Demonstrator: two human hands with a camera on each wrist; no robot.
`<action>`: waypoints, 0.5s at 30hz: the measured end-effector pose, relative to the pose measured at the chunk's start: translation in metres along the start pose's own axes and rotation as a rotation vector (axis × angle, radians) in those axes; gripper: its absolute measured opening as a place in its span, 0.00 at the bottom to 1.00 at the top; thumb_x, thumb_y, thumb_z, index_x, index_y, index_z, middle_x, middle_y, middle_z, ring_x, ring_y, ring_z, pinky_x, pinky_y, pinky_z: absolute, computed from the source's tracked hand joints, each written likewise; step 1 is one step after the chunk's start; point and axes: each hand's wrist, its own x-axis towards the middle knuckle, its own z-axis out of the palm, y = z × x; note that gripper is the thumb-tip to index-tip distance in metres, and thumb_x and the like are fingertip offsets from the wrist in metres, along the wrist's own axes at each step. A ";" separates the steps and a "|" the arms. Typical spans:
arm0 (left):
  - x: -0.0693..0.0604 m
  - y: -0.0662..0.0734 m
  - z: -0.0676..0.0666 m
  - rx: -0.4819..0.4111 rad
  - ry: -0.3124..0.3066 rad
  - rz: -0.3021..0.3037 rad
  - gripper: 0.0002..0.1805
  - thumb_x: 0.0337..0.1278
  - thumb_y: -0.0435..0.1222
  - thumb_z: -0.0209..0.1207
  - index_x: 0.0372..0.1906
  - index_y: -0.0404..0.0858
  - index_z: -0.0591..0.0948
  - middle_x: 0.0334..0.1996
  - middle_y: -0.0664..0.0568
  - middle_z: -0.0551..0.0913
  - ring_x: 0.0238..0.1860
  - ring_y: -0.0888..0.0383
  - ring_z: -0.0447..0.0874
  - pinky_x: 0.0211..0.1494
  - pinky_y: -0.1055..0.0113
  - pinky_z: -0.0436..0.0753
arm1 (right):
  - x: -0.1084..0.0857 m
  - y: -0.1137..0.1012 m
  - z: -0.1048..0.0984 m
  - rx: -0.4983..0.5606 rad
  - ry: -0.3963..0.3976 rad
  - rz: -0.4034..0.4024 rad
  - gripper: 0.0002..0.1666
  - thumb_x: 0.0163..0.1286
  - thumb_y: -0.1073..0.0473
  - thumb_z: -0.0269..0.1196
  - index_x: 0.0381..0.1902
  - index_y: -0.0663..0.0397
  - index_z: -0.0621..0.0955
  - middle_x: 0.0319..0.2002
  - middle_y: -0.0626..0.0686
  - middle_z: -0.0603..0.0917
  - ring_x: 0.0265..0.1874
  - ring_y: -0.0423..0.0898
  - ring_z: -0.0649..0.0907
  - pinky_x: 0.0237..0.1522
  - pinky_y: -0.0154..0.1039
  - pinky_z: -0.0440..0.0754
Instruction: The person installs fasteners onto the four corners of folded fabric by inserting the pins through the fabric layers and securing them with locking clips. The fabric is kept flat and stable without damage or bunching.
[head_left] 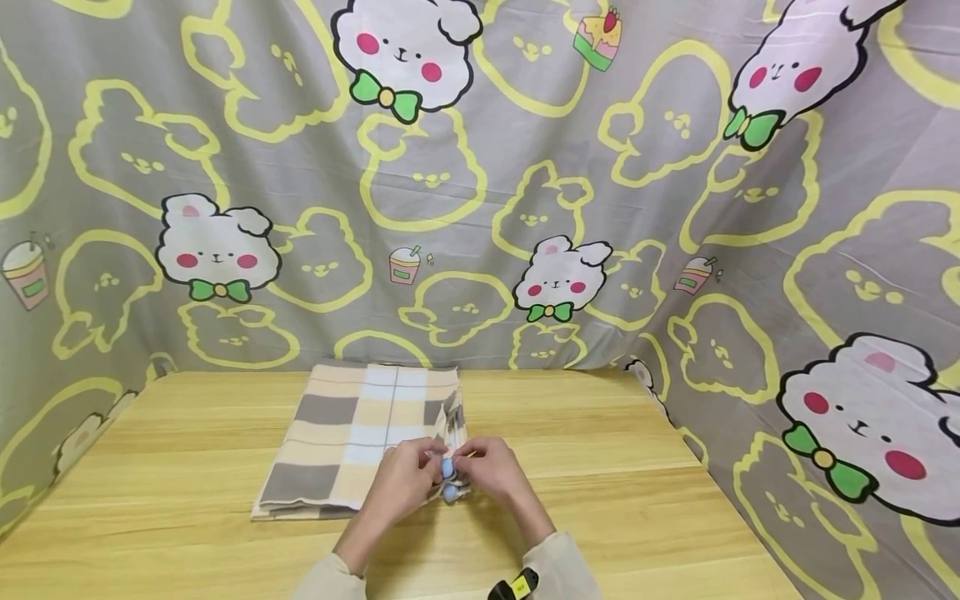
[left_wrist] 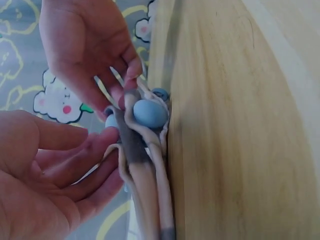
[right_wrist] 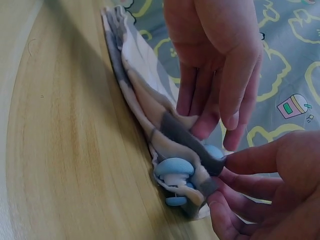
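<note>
A folded plaid cloth (head_left: 322, 433) in beige, white and grey lies on the table, its right edge bunched up between the two hands. A light blue round-capped quilt clip (right_wrist: 174, 169) sits on the layers near the front corner. Another blue cap (right_wrist: 215, 151) shows partly behind a grey fold. My right hand (head_left: 491, 471) pinches the cloth edge next to that second cap. My left hand (head_left: 405, 479) touches the layers and the half-hidden cap with its fingertips. In the left wrist view its thumb (left_wrist: 62, 136) stands apart from the cloth.
The wood-grain table (head_left: 600, 483) extends on both sides of the cloth. A grey curtain (head_left: 465, 183) with cartoon bears hangs behind and along the sides. A black and yellow device (head_left: 514, 586) sits at the right sleeve.
</note>
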 end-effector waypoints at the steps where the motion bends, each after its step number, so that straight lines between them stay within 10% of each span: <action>1: 0.000 0.000 -0.001 0.001 0.011 -0.008 0.12 0.64 0.26 0.58 0.49 0.32 0.86 0.21 0.51 0.85 0.17 0.64 0.74 0.18 0.71 0.68 | 0.000 0.000 0.000 0.002 -0.004 0.005 0.07 0.62 0.64 0.66 0.35 0.63 0.87 0.27 0.52 0.86 0.26 0.40 0.79 0.31 0.35 0.77; 8: -0.001 -0.005 -0.009 0.089 -0.002 -0.055 0.19 0.61 0.29 0.60 0.55 0.23 0.80 0.17 0.54 0.82 0.18 0.61 0.76 0.24 0.67 0.74 | 0.000 0.001 0.001 -0.022 -0.003 0.017 0.09 0.63 0.62 0.65 0.33 0.63 0.88 0.25 0.50 0.85 0.24 0.39 0.77 0.29 0.35 0.75; 15: 0.001 -0.009 -0.013 0.182 0.025 -0.060 0.02 0.51 0.27 0.64 0.29 0.36 0.86 0.20 0.53 0.84 0.22 0.60 0.78 0.27 0.65 0.76 | -0.001 -0.001 0.001 -0.032 -0.004 0.013 0.09 0.61 0.58 0.70 0.31 0.61 0.88 0.24 0.50 0.85 0.24 0.39 0.77 0.27 0.34 0.74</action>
